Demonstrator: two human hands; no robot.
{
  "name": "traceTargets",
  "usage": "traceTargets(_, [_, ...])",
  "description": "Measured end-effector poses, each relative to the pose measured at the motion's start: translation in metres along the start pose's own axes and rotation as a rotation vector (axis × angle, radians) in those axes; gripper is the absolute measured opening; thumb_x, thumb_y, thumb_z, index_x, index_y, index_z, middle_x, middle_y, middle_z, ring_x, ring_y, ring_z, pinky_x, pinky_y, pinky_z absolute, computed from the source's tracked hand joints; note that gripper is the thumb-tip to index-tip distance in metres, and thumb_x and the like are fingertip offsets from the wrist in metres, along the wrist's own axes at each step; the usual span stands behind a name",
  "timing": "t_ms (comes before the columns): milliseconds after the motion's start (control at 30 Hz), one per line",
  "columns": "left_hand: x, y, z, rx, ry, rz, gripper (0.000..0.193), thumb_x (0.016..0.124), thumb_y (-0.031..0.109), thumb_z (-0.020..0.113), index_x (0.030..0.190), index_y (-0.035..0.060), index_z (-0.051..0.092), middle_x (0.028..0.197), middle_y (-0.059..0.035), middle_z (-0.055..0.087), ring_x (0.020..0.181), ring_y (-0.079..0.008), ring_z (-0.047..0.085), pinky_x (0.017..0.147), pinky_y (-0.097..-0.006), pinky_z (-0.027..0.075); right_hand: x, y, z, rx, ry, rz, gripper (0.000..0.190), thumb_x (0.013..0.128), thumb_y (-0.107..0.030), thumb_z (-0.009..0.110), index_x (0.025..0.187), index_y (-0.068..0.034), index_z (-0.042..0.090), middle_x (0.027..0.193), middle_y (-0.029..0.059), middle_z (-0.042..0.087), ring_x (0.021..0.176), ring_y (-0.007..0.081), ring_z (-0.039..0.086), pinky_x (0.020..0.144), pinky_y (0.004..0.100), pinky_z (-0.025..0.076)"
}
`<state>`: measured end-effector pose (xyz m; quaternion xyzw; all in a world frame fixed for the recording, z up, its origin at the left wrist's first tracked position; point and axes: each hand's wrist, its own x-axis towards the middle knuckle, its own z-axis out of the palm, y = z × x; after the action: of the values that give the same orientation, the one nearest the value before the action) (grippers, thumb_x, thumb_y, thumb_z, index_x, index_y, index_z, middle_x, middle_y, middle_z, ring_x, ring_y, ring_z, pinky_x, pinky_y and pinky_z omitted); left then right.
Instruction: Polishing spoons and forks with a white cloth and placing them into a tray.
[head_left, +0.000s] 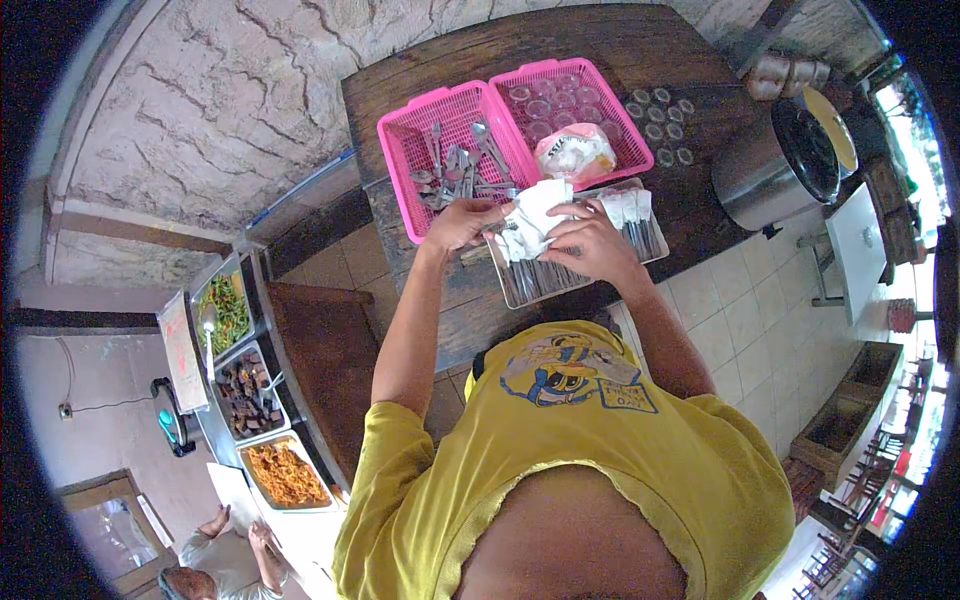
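My left hand (466, 223) pinches the left side of a white paper napkin (538, 216), and my right hand (589, 238) grips its right side. Whether cutlery is inside the napkin's folds, I cannot tell. Just beneath my hands, a shallow tray (512, 301) holds many pieces of metal cutlery in a row, several with napkins (628, 204) around their upper ends. Beyond my left hand stands a pink plastic basket (395, 161) with loose spoons and forks (466, 169). A second pink basket (637, 146) adjoins it, holding clear cups (564, 100) and an open pack of tissues (577, 152).
Everything before me rests on a dark wooden table (450, 67). Several small glasses (660, 124) stand right of the baskets, near a large metal pot (757, 172). At left, a counter carries food trays (285, 474). A person (232, 559) is at the lower left.
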<state>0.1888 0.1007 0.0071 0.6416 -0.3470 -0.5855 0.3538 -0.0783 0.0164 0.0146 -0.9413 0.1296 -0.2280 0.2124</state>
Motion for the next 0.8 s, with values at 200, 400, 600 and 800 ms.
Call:
traceTargets(200, [-0.002, -0.003, 0.007, 0.078, 0.122, 0.042, 0.045, 0.091, 0.045, 0.079, 0.107, 0.0034, 0.078, 0.072, 0.0027, 0.067, 0.055, -0.0037, 0.051, 0.049, -0.0222, 0.038, -0.002, -0.004, 0.0, -0.026, -0.012, -0.014, 0.023, 0.082, -0.036, 0.083, 0.076, -0.014, 0.079, 0.098, -0.0055, 0.077, 0.123, 0.0175, 0.06, 0.103, 0.0444, 0.038])
traceTargets(400, [0.002, -0.012, 0.008, 0.024, 0.148, 0.247, 0.033, 0.093, 0.029, 0.078, 0.108, -0.0001, 0.078, 0.082, -0.0026, 0.074, 0.06, -0.0065, 0.058, 0.056, -0.023, 0.046, 0.002, 0.0, 0.006, 0.297, 0.341, 0.21, 0.031, 0.085, -0.023, 0.083, 0.107, -0.005, 0.071, 0.117, 0.0084, 0.071, 0.12, 0.0245, 0.062, 0.101, 0.0409, 0.045])
traceTargets(600, [-0.006, 0.0, 0.018, 0.197, 0.157, 0.335, 0.03, 0.093, 0.022, 0.078, 0.107, -0.0041, 0.077, 0.08, -0.0034, 0.073, 0.062, -0.0071, 0.06, 0.058, -0.0264, 0.05, 0.019, 0.033, 0.024, 0.905, 0.36, 0.71, 0.053, 0.091, -0.019, 0.081, 0.135, 0.0, 0.059, 0.12, 0.0087, 0.069, 0.115, 0.0164, 0.063, 0.093, 0.0303, 0.053])
traceTargets(800, [-0.01, -0.007, 0.017, 0.268, 0.197, 0.372, 0.027, 0.094, 0.02, 0.076, 0.107, -0.0041, 0.077, 0.079, -0.0047, 0.074, 0.061, -0.0084, 0.062, 0.058, -0.0278, 0.051, 0.01, 0.049, 0.021, 0.829, 0.432, 0.771, 0.045, 0.092, -0.021, 0.079, 0.128, 0.002, 0.064, 0.112, 0.0087, 0.073, 0.105, 0.0151, 0.067, 0.09, 0.0272, 0.053])
